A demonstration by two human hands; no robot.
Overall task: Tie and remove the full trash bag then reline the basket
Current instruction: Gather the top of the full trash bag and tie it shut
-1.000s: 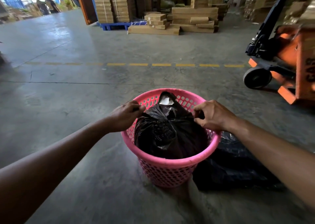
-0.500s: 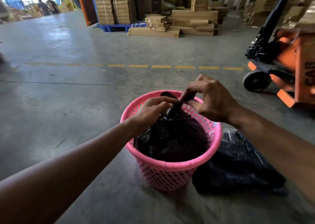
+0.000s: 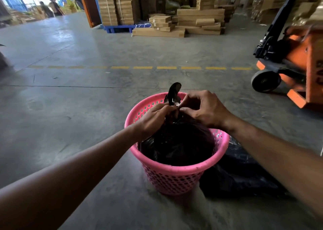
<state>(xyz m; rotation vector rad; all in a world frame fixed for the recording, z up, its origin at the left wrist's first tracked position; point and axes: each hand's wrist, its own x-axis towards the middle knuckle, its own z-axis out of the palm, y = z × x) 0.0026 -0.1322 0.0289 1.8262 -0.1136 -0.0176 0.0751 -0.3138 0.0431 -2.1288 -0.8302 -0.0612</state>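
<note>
**Bag neck gathered over basket; knot not yet confirmed**

The full bag sat inside the pink basket, which stood on the concrete floor. Both hands met above the basket's far half. The left hand was closed around the gathered neck of the bag. The right hand, just beside it and fingertip to fingertip with it, pinched the plastic at the same point. A twisted tail of bag rose from between the hands.

Risks, as judged: the film looked thin and was drawn tight at the neck; a hard pull could tear it there and spill the load into the basket. If either pinch slipped before a knot was set, the twist would unwind and the mouth reopen. Lifting by the tail alone could strip a loose knot. The basket was light and unheld; an upward tug on a snug bag could lift or tip it.

Orientation: the bag's long axis ran vertical, bulk low in the basket, neck uppermost. The tail pointed up and slightly away from the person, curling at its tip.

A second black bag lay flat on the floor below and outboard of the right hand, touching the basket; probably the new liner.
</note>
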